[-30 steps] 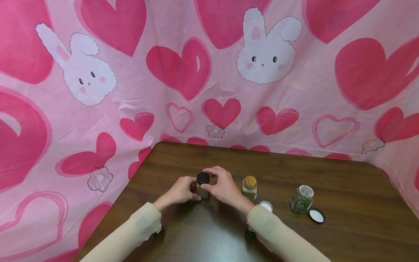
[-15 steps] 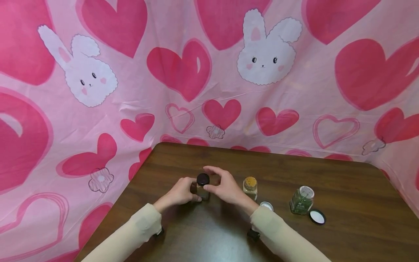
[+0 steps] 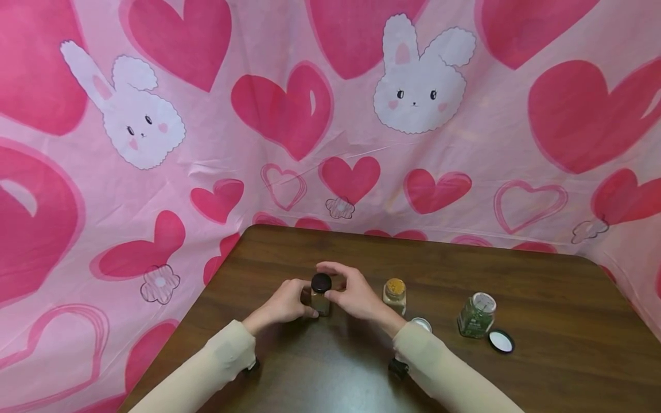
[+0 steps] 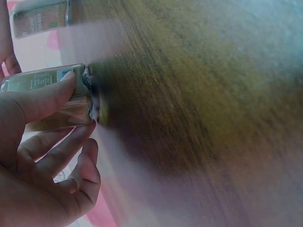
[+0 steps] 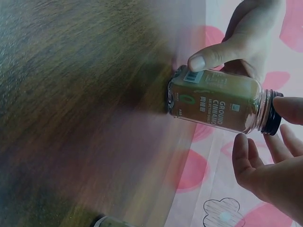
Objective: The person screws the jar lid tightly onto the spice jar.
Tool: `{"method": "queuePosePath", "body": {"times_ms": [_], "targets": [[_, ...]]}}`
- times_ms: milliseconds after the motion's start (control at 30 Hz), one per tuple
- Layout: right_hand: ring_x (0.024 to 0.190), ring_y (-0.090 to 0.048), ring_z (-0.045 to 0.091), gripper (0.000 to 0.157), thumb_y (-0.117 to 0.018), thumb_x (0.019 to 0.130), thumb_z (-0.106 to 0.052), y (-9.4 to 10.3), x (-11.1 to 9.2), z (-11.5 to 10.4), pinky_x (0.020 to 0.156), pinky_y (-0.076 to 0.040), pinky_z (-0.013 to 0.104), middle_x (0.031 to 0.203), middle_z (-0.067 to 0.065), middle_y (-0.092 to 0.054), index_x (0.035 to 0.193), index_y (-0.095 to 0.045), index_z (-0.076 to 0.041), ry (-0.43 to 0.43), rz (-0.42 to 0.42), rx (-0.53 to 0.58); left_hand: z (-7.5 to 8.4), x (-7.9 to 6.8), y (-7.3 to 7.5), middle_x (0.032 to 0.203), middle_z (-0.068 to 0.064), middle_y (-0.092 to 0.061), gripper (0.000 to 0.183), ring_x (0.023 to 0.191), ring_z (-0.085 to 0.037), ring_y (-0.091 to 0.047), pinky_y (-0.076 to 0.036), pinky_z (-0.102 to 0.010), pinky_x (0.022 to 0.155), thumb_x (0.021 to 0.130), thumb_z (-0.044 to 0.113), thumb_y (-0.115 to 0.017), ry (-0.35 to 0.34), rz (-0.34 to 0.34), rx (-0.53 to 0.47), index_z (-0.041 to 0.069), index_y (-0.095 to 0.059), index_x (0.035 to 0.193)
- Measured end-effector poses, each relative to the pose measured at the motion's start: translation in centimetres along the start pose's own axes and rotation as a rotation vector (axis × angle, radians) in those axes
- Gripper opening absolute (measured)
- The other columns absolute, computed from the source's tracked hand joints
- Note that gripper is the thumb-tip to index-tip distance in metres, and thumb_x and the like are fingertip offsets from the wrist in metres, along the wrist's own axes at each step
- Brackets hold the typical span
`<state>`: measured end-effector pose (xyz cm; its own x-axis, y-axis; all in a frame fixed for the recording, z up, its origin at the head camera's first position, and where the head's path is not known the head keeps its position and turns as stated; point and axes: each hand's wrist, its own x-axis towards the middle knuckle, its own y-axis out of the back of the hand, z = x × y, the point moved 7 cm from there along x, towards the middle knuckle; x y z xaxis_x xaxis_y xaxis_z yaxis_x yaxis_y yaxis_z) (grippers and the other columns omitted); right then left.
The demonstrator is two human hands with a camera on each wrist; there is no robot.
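Note:
A glass spice jar (image 5: 215, 101) labelled ground cinnamon stands upright on the table. Its black screw lid (image 3: 321, 282) sits on top. My left hand (image 3: 283, 302) grips the lower part of the jar, its thumb across the label side near the base in the left wrist view. At the lid, my right hand (image 3: 356, 295) has its thumb on the near right edge and its fingers curved round the far side. In the right wrist view, the right thumb lies on the lid (image 5: 271, 116), with the other fingers partly below it.
To the right stands a jar of yellow powder (image 3: 395, 297) without a lid, a pale-lined lid (image 3: 422, 324) beside it. Farther right are a jar of green herbs (image 3: 476, 315) and a black-rimmed lid (image 3: 501, 341). Pink heart-patterned cloth (image 3: 351, 126) hangs behind the brown table (image 3: 289, 246).
My right thumb and fingers have shifted slightly round the lid, first rightward and then a little back left. The left hand and the jar have stayed almost in place.

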<state>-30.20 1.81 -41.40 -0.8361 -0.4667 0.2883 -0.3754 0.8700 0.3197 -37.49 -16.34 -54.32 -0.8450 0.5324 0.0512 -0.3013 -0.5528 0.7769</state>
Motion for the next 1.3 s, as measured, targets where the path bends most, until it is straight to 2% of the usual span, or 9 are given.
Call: {"method": "queuePosePath", "body": {"times_ms": [233, 267, 467, 500, 667, 867, 1100, 1267, 1300], "targets": [[0.119, -0.062, 0.028, 0.051, -0.071, 0.09, 0.011, 0.1, 0.0, 0.0, 0.092, -0.053, 0.051, 0.13, 0.011, -0.069, 0.138, -0.066, -0.005, -0.003, 0.007, -0.018, 1.1, -0.3, 0.5, 0.084, 0.013, -0.071, 0.038, 0.076, -0.01, -0.063, -0.052, -0.034, 0.068, 0.073, 0.04, -0.098, -0.036, 0.023, -0.023, 0.026, -0.075, 0.1], [0.118, -0.062, 0.028, 0.051, -0.072, 0.09, 0.011, 0.1, 0.0, 0.0, 0.092, -0.053, 0.051, 0.13, 0.011, -0.069, 0.137, -0.066, -0.006, -0.006, 0.008, -0.017, 2.5, -0.8, 1.1, 0.083, 0.01, -0.071, 0.038, 0.075, -0.013, -0.062, -0.051, -0.034, 0.068, 0.075, 0.036, -0.098, -0.055, 0.024, -0.011, 0.022, -0.075, 0.101], [0.114, -0.064, 0.028, 0.047, -0.074, 0.09, 0.01, 0.2, -0.1, 0.1, 0.09, -0.054, 0.05, 0.125, 0.011, -0.07, 0.134, -0.068, -0.006, -0.024, 0.023, -0.013, 6.0, -1.9, 2.4, 0.082, 0.004, -0.069, 0.034, 0.073, -0.014, -0.059, -0.048, -0.033, 0.065, 0.079, 0.026, -0.096, -0.1, 0.017, -0.011, 0.011, -0.074, 0.101], [0.113, -0.064, 0.028, 0.046, -0.074, 0.09, 0.01, 0.2, -0.1, 0.2, 0.09, -0.054, 0.05, 0.124, 0.01, -0.07, 0.133, -0.069, -0.007, -0.027, 0.025, -0.014, 5.6, -1.7, 2.3, 0.08, 0.006, -0.069, 0.033, 0.071, -0.013, -0.059, -0.048, -0.033, 0.063, 0.079, 0.028, -0.096, -0.09, 0.014, -0.034, 0.013, -0.075, 0.1], [0.112, -0.064, 0.029, 0.044, -0.076, 0.09, 0.007, 0.2, -0.2, 0.3, 0.09, -0.054, 0.05, 0.122, 0.009, -0.071, 0.131, -0.071, -0.008, -0.046, 0.03, -0.026, 6.7, -2.0, 2.7, 0.078, 0.006, -0.068, 0.032, 0.069, -0.013, -0.058, -0.048, -0.033, 0.061, 0.079, 0.027, -0.095, -0.094, 0.01, -0.041, 0.012, -0.075, 0.099], [0.11, -0.065, 0.03, 0.041, -0.078, 0.089, 0.005, 0.3, -0.2, 0.4, 0.088, -0.056, 0.048, 0.12, 0.01, -0.072, 0.128, -0.072, -0.004, -0.031, 0.048, -0.05, 5.4, -1.6, 2.2, 0.081, 0.006, -0.069, 0.034, 0.071, -0.013, -0.058, -0.047, -0.033, 0.062, 0.081, 0.027, -0.095, -0.1, 0.011, -0.019, 0.011, -0.075, 0.103], [0.105, -0.067, 0.029, 0.038, -0.082, 0.087, 0.003, 0.3, -0.2, 0.2, 0.085, -0.057, 0.046, 0.112, 0.009, -0.073, 0.124, -0.074, -0.005, -0.01, 0.091, -0.091, 6.5, -1.9, 2.6, 0.078, 0.004, -0.068, 0.034, 0.068, -0.014, -0.058, -0.047, -0.034, 0.06, 0.08, 0.026, -0.095, -0.103, 0.007, -0.037, 0.009, -0.075, 0.102], [0.098, -0.067, 0.03, 0.036, -0.085, 0.087, -0.001, 0.2, -0.3, -0.1, 0.081, -0.058, 0.043, 0.11, 0.007, -0.07, 0.121, -0.074, -0.006, -0.015, 0.105, -0.135, 8.8, -2.6, 3.5, 0.075, 0.004, -0.067, 0.033, 0.066, -0.015, -0.058, -0.048, -0.034, 0.06, 0.08, 0.02, -0.095, -0.082, -0.003, -0.05, 0.007, -0.075, 0.102], [0.097, -0.066, 0.029, 0.036, -0.085, 0.087, -0.002, 0.2, -0.3, -0.2, 0.081, -0.058, 0.043, 0.111, 0.006, -0.07, 0.121, -0.074, -0.007, -0.019, 0.107, -0.141, 8.5, -2.5, 3.4, 0.076, 0.004, -0.066, 0.034, 0.066, -0.014, -0.057, -0.047, -0.033, 0.06, 0.08, 0.022, -0.095, -0.104, 0.002, -0.046, 0.008, -0.075, 0.104]]}}
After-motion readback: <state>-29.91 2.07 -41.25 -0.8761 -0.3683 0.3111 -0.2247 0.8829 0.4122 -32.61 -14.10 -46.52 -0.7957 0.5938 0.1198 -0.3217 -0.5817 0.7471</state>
